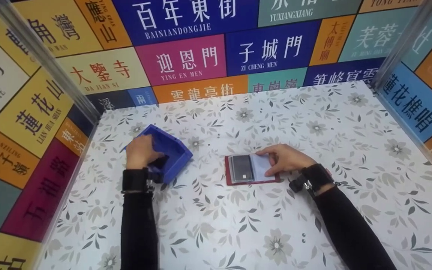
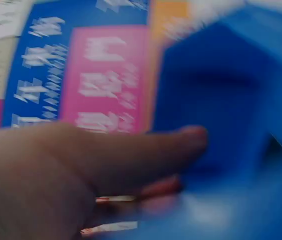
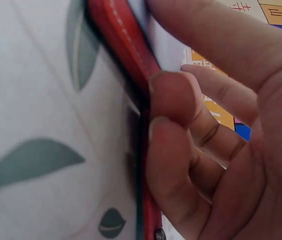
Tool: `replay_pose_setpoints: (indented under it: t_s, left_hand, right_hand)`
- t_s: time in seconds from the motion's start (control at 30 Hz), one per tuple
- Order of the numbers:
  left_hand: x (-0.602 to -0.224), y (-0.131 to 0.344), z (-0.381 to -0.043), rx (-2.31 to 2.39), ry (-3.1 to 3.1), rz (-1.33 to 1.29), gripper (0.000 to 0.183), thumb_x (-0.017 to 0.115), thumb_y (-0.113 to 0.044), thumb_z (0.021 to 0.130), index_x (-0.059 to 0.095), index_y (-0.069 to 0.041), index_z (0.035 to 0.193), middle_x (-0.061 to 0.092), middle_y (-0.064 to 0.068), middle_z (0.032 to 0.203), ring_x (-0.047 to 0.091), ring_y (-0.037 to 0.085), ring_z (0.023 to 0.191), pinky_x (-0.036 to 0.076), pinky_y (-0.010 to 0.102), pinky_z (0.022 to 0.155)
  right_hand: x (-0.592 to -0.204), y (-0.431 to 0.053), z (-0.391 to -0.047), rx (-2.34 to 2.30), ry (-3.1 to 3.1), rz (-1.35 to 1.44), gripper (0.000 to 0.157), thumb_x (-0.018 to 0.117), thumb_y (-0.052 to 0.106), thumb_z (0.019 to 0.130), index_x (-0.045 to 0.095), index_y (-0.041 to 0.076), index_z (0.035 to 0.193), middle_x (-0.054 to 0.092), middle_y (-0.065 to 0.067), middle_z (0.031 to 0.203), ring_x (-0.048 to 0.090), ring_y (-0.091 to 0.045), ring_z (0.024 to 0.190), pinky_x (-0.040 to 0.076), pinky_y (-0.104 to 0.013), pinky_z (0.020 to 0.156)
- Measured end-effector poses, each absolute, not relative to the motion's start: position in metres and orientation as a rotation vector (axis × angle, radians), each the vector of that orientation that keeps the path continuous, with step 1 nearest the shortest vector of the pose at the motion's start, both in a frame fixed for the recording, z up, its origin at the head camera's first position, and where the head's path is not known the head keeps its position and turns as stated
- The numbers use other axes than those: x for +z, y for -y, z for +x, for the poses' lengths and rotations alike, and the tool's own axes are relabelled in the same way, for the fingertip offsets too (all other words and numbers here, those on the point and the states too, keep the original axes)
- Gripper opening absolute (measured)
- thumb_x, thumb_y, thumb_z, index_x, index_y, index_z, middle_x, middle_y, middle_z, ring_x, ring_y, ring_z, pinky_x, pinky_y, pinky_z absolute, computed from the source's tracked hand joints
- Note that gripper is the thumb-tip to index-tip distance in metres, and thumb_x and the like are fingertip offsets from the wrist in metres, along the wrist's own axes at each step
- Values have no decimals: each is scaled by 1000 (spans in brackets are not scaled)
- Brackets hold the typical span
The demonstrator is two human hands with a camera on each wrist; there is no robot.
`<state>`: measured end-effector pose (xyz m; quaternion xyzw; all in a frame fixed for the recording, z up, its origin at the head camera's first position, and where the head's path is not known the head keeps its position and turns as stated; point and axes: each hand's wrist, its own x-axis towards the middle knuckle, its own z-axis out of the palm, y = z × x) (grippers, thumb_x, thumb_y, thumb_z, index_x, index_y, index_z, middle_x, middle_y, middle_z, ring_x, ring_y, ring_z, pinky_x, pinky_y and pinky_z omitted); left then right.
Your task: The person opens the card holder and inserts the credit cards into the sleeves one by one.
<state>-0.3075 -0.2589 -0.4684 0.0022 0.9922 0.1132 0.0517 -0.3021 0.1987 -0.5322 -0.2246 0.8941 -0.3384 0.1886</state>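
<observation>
My left hand grips the left wall of a blue plastic bin, its thumb reaching over the inner side. In the left wrist view the bin is blurred, and the hand covers part of its wall. A small dark item lies inside the bin. To the right, a red card holder lies open on the table, with clear sleeves and a dark card in its left part. My right hand pinches the holder's right side; the right wrist view shows fingertips against its stitched red edge.
The table has a white cloth with grey leaves and flowers. Panels of coloured place-name signs stand along the back and both sides, with clear corner posts. Table surface separates the bin from the card holder.
</observation>
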Motion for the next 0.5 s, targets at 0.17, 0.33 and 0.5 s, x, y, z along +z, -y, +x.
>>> replay_pose_setpoints:
  t_s: [0.17, 0.33, 0.5]
  left_hand:
    - [-488, 263, -314, 84, -2869, -144, 90, 79, -50, 80, 51, 8, 143, 58, 32, 140, 54, 51, 130, 43, 63, 109]
    - [-488, 256, -316, 66, -2862, -137, 69, 71, -39, 82, 61, 6, 133, 64, 30, 133, 61, 49, 123, 49, 62, 102]
    - [-493, 252, -317, 76, -2919, -103, 57, 72, -27, 78, 67, 6, 124, 66, 32, 128, 63, 50, 118, 52, 61, 98]
  right_hand:
    - [-533, -198, -303, -954, -2499, -617, 80, 95, 19, 72, 62, 15, 145, 61, 0, 77, 52, -14, 64, 42, -24, 55]
    - [-534, -201, -304, -961, -2515, -664, 77, 95, 20, 72, 64, 14, 143, 61, 0, 77, 52, -13, 63, 42, -23, 56]
    - [-536, -203, -305, -965, -2524, -710, 76, 95, 20, 73, 64, 12, 142, 61, -1, 76, 52, -12, 64, 42, -22, 59]
